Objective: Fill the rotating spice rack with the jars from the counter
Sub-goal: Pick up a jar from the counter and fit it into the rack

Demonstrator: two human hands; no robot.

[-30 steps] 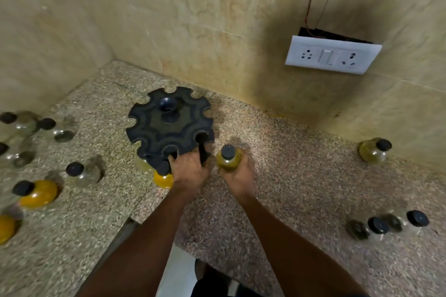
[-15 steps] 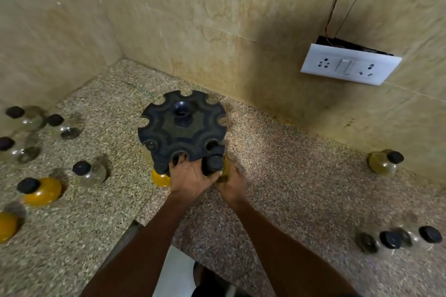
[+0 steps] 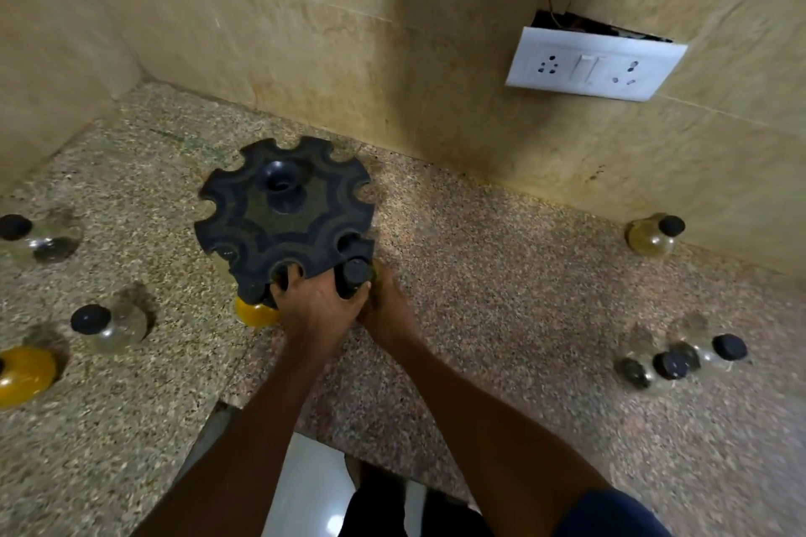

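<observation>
Right hand (image 3: 386, 310) is gripping an upright jar (image 3: 358, 275) at the spice rack's (image 3: 285, 214) near-right slot; left hand (image 3: 312, 305) is gripping the rack's near edge.

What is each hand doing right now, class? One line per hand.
Left hand: grips the near edge of the black spice rack.
Right hand: holds a black-capped jar at a rack slot.

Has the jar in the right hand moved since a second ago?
Yes. The jar was clear of the spice rack, just off its near right edge; the right hand has since brought it in against that edge, at a slot there.
</observation>
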